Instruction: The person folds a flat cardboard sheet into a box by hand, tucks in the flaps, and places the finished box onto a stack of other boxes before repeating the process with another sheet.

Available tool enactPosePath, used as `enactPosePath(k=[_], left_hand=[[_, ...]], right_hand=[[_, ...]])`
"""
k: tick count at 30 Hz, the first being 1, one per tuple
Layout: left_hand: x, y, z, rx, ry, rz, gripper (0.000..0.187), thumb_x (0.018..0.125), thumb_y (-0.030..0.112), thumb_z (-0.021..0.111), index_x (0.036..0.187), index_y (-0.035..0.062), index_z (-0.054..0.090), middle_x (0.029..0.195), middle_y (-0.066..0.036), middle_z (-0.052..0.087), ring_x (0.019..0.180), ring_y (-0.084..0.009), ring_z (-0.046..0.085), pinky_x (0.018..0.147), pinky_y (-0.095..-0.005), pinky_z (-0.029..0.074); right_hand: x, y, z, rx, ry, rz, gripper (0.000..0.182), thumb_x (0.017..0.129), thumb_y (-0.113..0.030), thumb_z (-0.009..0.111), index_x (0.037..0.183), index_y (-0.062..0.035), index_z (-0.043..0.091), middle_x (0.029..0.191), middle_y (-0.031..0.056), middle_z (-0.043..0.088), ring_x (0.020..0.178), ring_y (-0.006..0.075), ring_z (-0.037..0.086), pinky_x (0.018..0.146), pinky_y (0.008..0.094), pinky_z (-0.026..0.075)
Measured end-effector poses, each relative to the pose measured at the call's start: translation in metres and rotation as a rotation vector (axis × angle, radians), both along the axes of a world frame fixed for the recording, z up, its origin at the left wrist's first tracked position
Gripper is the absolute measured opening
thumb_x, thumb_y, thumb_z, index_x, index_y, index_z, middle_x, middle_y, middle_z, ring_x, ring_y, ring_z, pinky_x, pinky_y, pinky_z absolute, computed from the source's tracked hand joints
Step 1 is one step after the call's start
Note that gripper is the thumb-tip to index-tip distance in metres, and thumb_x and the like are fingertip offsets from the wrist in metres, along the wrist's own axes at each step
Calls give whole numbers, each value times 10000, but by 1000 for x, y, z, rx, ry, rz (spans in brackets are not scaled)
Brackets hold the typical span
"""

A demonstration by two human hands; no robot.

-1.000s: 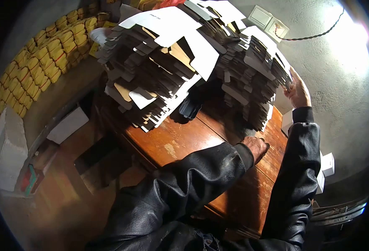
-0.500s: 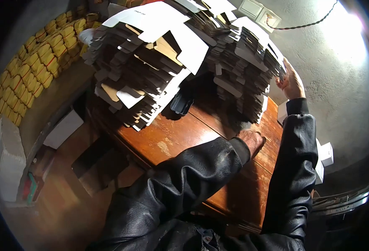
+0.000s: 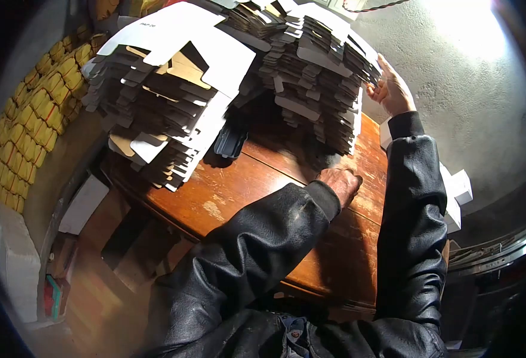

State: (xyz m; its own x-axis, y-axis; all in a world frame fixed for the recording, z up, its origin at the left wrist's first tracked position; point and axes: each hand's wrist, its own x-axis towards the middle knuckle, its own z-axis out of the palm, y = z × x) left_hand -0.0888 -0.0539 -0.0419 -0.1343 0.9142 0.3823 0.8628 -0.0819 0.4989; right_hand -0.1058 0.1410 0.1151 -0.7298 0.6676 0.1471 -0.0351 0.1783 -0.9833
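A tall stack of flat, die-cut cardboard box blanks [image 3: 319, 74], white outside and brown-grey inside, stands on the worn wooden table [image 3: 263, 173]. Against its right side rests my right hand [image 3: 396, 94], its upper fingers stretched up along the edges and the lower ones bent. Low in front of that stack, my left hand [image 3: 340, 184] is closed at the tabletop; anything inside it is hidden. To the left leans another stack of box blanks [image 3: 167, 89], with white printed sheets on top. A dark plastic object [image 3: 230, 143] sits between the stacks.
Yellow bundles [image 3: 36, 119] are piled along the left wall. White boxes [image 3: 457, 188] stand beyond the table's right side, near the grey wall [image 3: 466, 107]. A white block [image 3: 15, 262] and a white carton [image 3: 84, 203] are at lower left. A twisted cord [image 3: 376, 7] hangs at the top.
The view has shifted, so the stacks and table appear further left and mostly higher. My right hand stays against the right stack, and my left hand remains closed near its base.
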Motion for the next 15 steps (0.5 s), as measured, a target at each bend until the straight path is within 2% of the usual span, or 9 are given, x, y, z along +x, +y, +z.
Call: enactPosePath(k=[4,7,8,9,11,12,13,15], left_hand=[[1,5,-5,23,35,-12,170,863,189,614,994,92,662,916,-183,684,877,-356,684,741,-471,544],[3,8,-8,-22,45,16,173,864,169,576,999,105,663,879,-176,684,860,-356,685,721,-473,545],[4,8,-12,31,-17,18,178,874,158,549,1001,109,663,836,-178,679,855,-356,686,706,-467,546],[1,4,-9,20,-17,-47,182,871,157,550,1011,98,650,909,-189,678,871,-362,681,717,-470,544],[4,9,-15,-2,65,-32,194,869,173,560,1025,89,638,1019,-191,668,890,-361,675,733,-469,543],[4,12,-9,-139,53,-60,222,859,178,579,1054,84,624,1085,-181,649,908,-355,671,747,-468,544],[4,4,-3,-136,69,-41,178,838,173,597,982,81,649,987,-167,663,912,-341,673,739,-457,547],[4,16,-16,-149,96,-50,129,816,182,617,883,86,673,920,-152,672,920,-342,672,737,-462,548]], right_hand=[[-2,10,-4,-55,-5,-38,676,935,-506,597,1397,-42,431,932,48,593,690,88,541,605,227,493],[14,-6,-5,3,132,-2,623,917,-515,622,1299,-35,514,919,48,590,698,94,560,603,216,480],[18,-1,-7,81,106,-68,597,906,-512,641,1256,-39,541,914,45,593,724,97,573,619,220,475],[22,0,-9,162,82,-138,572,895,-509,660,1213,-43,567,909,41,596,750,100,586,635,224,470],[35,-29,-7,280,75,-250,533,888,-485,682,1186,-53,588,914,30,608,794,101,594,673,240,464],[40,-51,-3,331,83,-280,525,888,-476,685,1188,-55,591,934,32,621,803,97,591,688,245,463],[44,-70,-1,383,91,-311,518,889,-467,688,1189,-56,595,953,34,634,812,93,589,703,251,463],[48,-86,-2,391,117,-187,506,903,-449,674,1207,-51,597,967,40,643,811,93,591,717,248,469]])
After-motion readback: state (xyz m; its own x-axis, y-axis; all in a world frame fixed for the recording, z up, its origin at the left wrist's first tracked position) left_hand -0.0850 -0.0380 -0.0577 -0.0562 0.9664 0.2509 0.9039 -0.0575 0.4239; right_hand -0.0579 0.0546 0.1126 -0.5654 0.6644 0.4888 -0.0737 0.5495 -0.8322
